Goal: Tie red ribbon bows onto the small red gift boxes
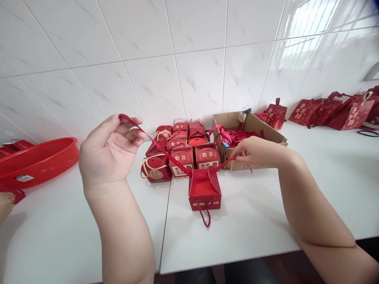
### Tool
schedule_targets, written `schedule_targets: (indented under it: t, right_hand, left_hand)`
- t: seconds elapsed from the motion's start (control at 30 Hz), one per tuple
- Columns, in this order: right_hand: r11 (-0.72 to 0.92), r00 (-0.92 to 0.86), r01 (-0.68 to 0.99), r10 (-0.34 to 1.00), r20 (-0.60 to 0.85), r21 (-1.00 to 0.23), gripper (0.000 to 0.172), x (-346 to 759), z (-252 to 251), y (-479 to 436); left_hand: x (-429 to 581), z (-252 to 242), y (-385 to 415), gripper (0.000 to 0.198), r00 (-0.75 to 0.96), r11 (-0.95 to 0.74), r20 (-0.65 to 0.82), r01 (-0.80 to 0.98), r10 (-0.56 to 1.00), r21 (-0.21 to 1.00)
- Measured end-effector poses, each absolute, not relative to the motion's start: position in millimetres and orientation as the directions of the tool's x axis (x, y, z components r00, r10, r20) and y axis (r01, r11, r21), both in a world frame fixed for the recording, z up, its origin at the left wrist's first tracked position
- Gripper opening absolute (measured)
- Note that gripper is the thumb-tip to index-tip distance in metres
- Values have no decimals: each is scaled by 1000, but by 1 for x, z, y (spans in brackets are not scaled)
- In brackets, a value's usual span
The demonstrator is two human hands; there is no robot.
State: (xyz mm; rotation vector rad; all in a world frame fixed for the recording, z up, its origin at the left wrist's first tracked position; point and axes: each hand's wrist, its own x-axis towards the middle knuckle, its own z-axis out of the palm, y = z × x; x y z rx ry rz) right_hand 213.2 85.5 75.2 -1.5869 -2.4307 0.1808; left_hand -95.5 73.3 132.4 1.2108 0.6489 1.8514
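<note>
A small red gift box [205, 191] with a cord handle hanging at its front stands on the white table. A red ribbon [166, 152] runs through its top and stretches out to both sides. My left hand [114, 146], raised to the upper left, pinches the long end of the ribbon between thumb and fingers. Close to the carton's front edge, my right hand [251, 153] grips the shorter end. Behind the box, several red candy boxes [181, 159] are grouped, some with beige rope handles.
An open cardboard carton [278, 138] full of red ribbons [237, 137] stands behind my right hand. At the left is a red plastic basin [53, 161]. More red boxes [306, 111] line the tiled wall at the right, near a black ring [368, 133].
</note>
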Motion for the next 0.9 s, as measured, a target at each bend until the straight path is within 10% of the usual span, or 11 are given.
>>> schedule_targets:
  t: [0.6,0.9]
  right_hand:
    - [447,-269,861,804,531,-241,21,246,87,78]
    - [273,48,787,868,495,-554,22,227,96,66]
  left_hand:
    - [-94,132,70,25,-106,-548,548,-344,830,762]
    - [-95,132,72,22,-103,-546,549,-359,829,757]
